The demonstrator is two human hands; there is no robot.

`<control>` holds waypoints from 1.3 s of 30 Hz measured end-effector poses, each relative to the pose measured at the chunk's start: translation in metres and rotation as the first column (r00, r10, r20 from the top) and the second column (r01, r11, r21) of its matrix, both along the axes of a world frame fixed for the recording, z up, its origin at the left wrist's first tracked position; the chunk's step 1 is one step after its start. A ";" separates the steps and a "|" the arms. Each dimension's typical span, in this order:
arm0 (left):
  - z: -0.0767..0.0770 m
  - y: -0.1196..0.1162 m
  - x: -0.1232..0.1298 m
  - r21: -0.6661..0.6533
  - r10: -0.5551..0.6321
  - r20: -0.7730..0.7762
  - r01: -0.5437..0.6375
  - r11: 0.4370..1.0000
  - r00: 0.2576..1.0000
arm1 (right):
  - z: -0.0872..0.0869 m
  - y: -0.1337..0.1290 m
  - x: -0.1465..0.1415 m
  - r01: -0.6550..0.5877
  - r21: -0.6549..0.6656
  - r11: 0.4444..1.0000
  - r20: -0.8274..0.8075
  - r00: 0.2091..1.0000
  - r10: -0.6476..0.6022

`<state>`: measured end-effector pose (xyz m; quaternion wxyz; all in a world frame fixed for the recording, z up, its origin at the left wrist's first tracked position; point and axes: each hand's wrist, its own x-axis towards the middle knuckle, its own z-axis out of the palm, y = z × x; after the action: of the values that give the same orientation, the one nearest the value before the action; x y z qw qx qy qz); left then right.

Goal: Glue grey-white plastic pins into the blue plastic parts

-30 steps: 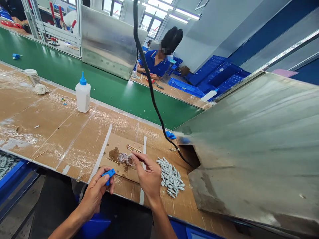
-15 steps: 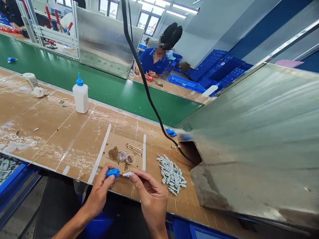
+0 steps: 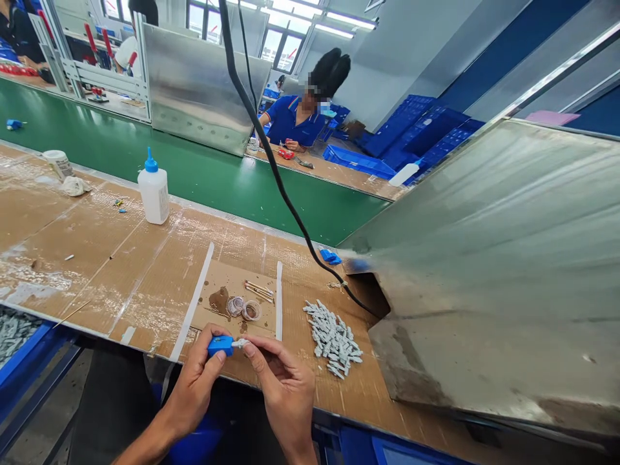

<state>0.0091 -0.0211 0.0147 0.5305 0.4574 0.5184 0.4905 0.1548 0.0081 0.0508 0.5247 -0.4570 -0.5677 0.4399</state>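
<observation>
At lower centre, the left hand [image 3: 194, 381] pinches a blue block [image 3: 219, 345] in its fingers; the right hand [image 3: 287, 391] pinches a grey piece [image 3: 239, 343] at the block's end.

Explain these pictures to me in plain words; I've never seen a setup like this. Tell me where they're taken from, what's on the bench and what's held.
There is no robot here, just someone working with two bare hands. Every picture comes from one camera worn on that person's head, looking forward and down.

The left hand holds a blue block. The right hand pinches a small grey piece at the block's end; whether its tip is inside is too small to tell.

On the brown bench are a pile of similar grey pieces, two small round cups, a few thin sticks and a white bottle with a blue top. Beyond it runs a green strip, with a co-worker on the far side.
</observation>
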 end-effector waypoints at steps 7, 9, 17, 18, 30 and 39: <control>0.000 -0.003 -0.021 0.403 -0.089 -0.316 0.218 0.889 0.945 | -0.003 -0.014 0.009 -0.168 0.080 0.983 0.081 0.984 0.162; 0.005 -0.003 -0.026 0.461 -0.112 -0.381 0.294 0.837 0.918 | -0.002 -0.019 0.012 -0.201 0.148 0.968 0.118 0.976 0.184; 0.024 -0.009 -0.029 0.494 -0.138 -0.499 0.411 0.766 0.855 | 0.004 -0.034 0.011 -0.242 0.270 0.932 0.100 0.970 0.223; 0.024 -0.011 -0.029 0.479 -0.144 -0.503 0.413 0.775 0.853 | 0.004 -0.035 0.011 -0.251 0.275 0.928 0.099 0.968 0.232; 0.026 0.002 -0.034 0.502 -0.180 -0.463 0.424 0.754 0.868 | 0.018 -0.025 0.015 -0.199 0.389 0.899 0.117 0.979 0.166; 0.038 0.082 -0.040 -0.050 0.302 0.267 -0.300 0.953 0.915 | 0.002 -0.023 0.065 0.115 0.301 0.947 0.194 0.965 -0.179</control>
<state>-0.0308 0.0608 0.0531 0.5168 0.2984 0.5067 0.6222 0.2195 -0.0146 0.0529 0.5510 -0.4628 -0.6441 0.2592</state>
